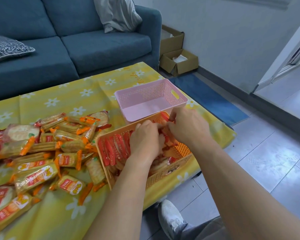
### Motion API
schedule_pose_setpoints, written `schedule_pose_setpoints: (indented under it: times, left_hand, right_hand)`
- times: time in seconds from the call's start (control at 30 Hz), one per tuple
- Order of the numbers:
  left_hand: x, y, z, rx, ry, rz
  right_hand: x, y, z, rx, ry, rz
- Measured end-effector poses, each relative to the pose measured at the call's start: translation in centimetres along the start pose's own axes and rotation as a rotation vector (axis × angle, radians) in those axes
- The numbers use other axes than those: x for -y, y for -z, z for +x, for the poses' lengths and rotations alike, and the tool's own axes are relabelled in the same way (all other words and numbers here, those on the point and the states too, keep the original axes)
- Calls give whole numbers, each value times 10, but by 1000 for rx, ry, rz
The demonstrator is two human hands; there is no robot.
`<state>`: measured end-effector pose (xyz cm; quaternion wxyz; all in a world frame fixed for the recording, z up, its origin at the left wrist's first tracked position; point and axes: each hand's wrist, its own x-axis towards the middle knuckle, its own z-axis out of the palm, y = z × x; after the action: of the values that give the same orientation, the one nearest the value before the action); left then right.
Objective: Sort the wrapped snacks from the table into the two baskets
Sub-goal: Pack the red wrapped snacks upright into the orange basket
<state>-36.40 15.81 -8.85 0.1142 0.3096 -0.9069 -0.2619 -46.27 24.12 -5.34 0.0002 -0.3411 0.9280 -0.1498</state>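
Red packs stood on edge in tight rows inside the orange basket, at the centre of the frame, probably packed upright so that more would fit. Both hands worked at the far end of those rows. The right hand had its fingers bent round the end of a red pack at the basket's far rim, seemingly tucking it into line. The left hand pressed down beside it with fingers curled among the packs. Whether they gripped one or only steadied the row could not be told, since the fingertips were buried.

Just above, touching or nearly touching the orange one, sat the pink basket. No snack showed inside it, likely because it waited for the other kind. That kind, the orange-ended packs, lay heaped with a few red ones on the tabletop at the left. The heap ran off the left edge of the frame, so its full size was hidden.

Both forearms covered the near part of the orange basket. The printing on the wrappers was too small to read.
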Motion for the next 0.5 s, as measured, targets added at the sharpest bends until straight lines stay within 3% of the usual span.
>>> schedule_pose_setpoints:
  times: [0.1,0.23,0.43,0.5]
  left_hand:
    - [-7,4,1,-102,-20,-62]
    - [-5,2,-2,-29,-6,6]
    - [0,31,-3,-102,13,-204]
    - [10,40,-11,-143,27,-229]
  right_hand:
    - [-5,-6,2,-20,-9,-46]
    - [-8,-16,5,47,-14,-109]
    - [2,12,0,1,24,-27]
    - [11,22,-16,109,100,37]
